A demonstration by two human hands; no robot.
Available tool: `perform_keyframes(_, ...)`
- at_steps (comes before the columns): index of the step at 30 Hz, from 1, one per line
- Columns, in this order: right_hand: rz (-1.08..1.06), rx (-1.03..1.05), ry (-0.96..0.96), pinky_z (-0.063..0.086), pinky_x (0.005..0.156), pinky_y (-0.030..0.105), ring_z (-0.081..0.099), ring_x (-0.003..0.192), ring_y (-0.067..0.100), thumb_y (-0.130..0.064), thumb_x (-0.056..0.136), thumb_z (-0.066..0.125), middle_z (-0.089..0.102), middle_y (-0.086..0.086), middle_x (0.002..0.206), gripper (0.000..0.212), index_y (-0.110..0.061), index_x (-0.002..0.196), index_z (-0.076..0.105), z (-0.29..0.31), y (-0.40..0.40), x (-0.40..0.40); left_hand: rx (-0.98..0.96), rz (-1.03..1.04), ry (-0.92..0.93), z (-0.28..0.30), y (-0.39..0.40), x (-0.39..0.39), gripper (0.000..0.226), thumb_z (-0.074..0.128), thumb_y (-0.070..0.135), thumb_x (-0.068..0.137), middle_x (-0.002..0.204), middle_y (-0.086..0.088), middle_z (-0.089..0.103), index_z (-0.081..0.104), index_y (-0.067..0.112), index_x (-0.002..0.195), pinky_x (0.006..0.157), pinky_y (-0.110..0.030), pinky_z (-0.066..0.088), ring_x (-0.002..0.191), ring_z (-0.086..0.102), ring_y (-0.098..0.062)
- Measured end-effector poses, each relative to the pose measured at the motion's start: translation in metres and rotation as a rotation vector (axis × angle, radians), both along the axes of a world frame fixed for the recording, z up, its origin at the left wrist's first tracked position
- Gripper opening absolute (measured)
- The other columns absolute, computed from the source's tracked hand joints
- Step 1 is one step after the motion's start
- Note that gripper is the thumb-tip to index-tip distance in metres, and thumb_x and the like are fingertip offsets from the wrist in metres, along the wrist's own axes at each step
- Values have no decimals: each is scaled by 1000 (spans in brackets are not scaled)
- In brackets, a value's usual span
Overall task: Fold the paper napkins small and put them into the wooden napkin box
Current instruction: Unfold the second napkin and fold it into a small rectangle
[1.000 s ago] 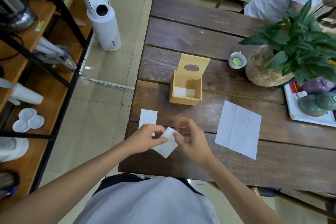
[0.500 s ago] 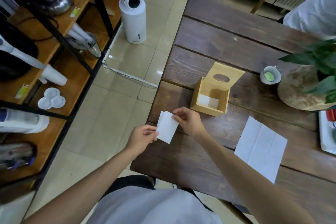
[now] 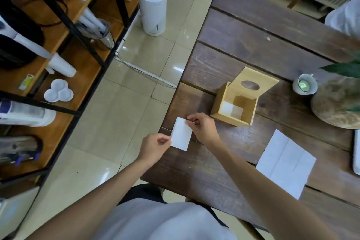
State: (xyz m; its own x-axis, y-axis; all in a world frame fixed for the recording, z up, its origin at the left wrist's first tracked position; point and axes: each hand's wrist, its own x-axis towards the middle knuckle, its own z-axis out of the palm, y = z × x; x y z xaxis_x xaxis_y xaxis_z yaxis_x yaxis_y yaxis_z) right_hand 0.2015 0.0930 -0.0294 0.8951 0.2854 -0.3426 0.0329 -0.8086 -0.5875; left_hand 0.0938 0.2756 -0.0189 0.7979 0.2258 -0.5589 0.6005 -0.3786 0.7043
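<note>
A: Where is the small folded napkin [image 3: 181, 134]?

B: Near the left edge of the worktop [image 3: 243, 45], by its near corner. Both hands pinch it. The left hand [image 3: 153, 147] pinches the side at 8 o'clock. The right hand [image 3: 202, 125] pinches the far edge at 1 o'clock.

A: And the box?

B: The wooden box [image 3: 234, 107] stands at 2 o'clock from the hands, just beside the right hand. Its lid is tipped up, and white paper lies inside.

A: Is there room to move?

B: Yes. Bare wood lies between the hands and the box. An open napkin [image 3: 285, 163] lies flat at 4 o'clock, well apart. A cup [image 3: 304, 86] and a round pot [image 3: 337, 103] stand beyond the box, to the right.
</note>
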Motion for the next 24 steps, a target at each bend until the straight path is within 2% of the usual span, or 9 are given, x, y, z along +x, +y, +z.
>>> perform_keyframes(2, -3, -14, -1, 38, 66, 5, 55, 79, 2, -25, 95, 68, 64, -3, 100, 17, -16, 108, 73, -1, 1, -1, 18, -3, -5, 0, 0, 0, 14, 77, 17, 86, 95, 3, 78, 80, 14, 99, 75, -8, 49, 84, 71, -5)
perform_keyframes(5, -12, -18, 4, 41, 67, 7, 56, 79, 3, -26, 95, 68, 64, -3, 101, 16, -16, 108, 72, -3, 2, -3, 33, 7, -5, 0, 0, -1, 14, 77, 17, 86, 94, 3, 78, 80, 15, 99, 79, -15, 56, 81, 69, -2)
perform_keyframes(9, -28, -6, 9, 46, 69, 9, 57, 79, 4, -25, 95, 68, 64, -3, 102, 16, -16, 108, 72, -3, 3, -4, 48, 0, -1, 0, -1, -2, 18, 77, 19, 87, 99, 3, 78, 80, 14, 103, 71, -3, 46, 83, 69, -4)
perform_keyframes(13, -46, 3, 13, 45, 68, 8, 56, 77, 3, -25, 95, 68, 63, -5, 100, 16, -17, 107, 71, -4, 4, -4, 53, 40, 2, 0, -3, -3, 17, 77, 19, 86, 100, 2, 79, 81, 14, 102, 71, -3, 45, 87, 72, -8)
perform_keyframes(17, -61, 8, 12, 44, 67, 8, 56, 76, 2, -25, 95, 68, 63, -4, 99, 15, -16, 106, 71, -5, 4, -5, 40, 87, 8, 0, -5, -3, 15, 77, 17, 86, 96, 2, 79, 81, 14, 100, 64, 1, 45, 79, 69, -1)
perform_keyframes(21, -65, 13, 14, 46, 67, 11, 58, 77, 5, -24, 95, 68, 64, -1, 99, 13, -16, 105, 71, -5, 6, -4, 43, 99, 11, -1, -5, -2, 13, 77, 17, 85, 93, 3, 79, 82, 15, 97, 63, 2, 45, 77, 68, 2)
perform_keyframes(24, -73, 3, 9, 44, 65, 10, 58, 78, 6, -24, 95, 68, 62, -3, 99, 12, -17, 104, 70, -5, 8, -5, 47, 102, 6, -1, -6, -2, 13, 77, 18, 85, 93, 4, 79, 82, 15, 96, 68, -2, 45, 80, 70, -2)
